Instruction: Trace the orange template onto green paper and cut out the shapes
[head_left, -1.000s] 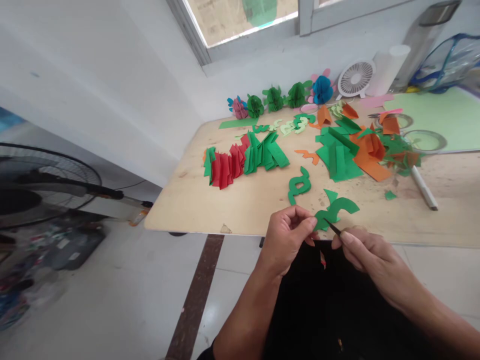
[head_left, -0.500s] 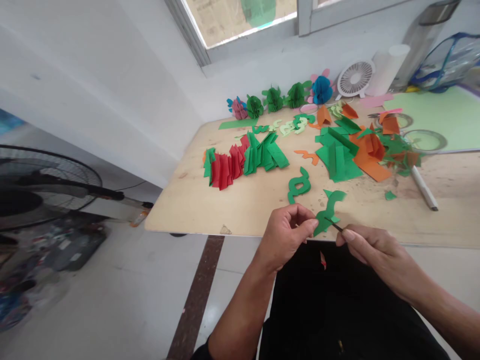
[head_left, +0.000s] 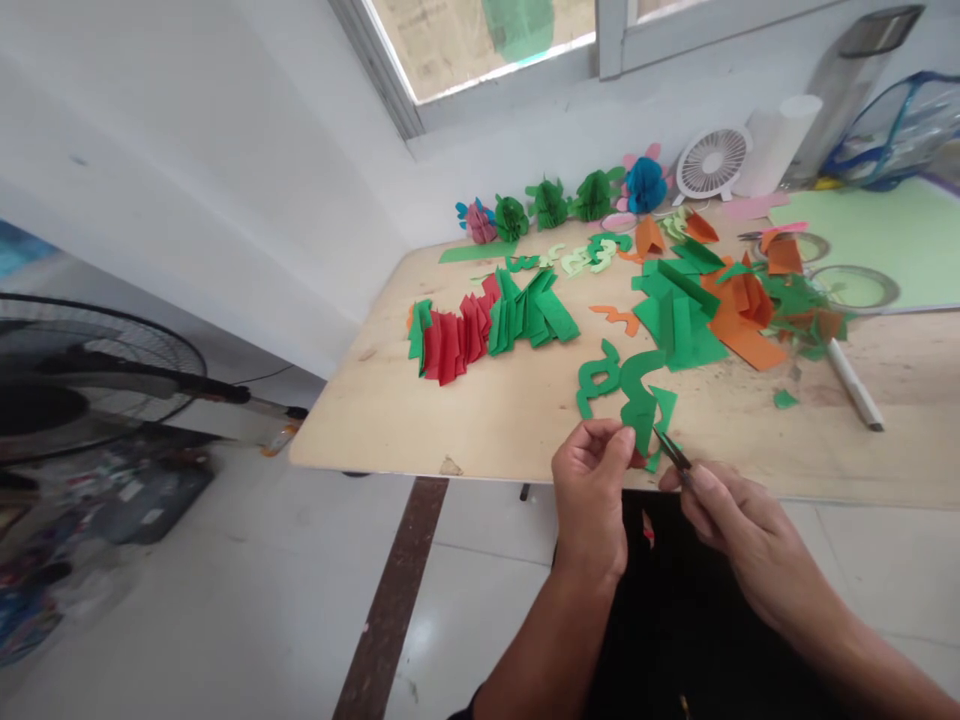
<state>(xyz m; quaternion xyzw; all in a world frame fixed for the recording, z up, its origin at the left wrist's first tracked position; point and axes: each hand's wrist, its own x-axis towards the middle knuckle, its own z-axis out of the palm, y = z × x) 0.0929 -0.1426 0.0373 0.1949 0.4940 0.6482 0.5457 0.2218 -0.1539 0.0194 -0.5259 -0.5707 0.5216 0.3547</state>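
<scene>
Pinched between thumb and fingers of my left hand is a green paper piece with a wavy cut edge, held above the table's front edge. My right hand grips a pair of small scissors, whose dark blades are slightly apart at the paper's right side. The scissors' handles are hidden in the fingers. A partly cut green strip stands off to the right of the wavy piece. Just behind lie curved green paper cutouts. An orange wavy cutout is farther back.
Folded red paper and folded green paper stand at left. Green sheets and orange sheets pile at right, near a white marker and tape rolls. Paper pompom figures and a small white fan line the wall.
My left hand has turned the green paper more upright and moved slightly right. The scissors have shifted to the paper's right side and their blades have parted.
</scene>
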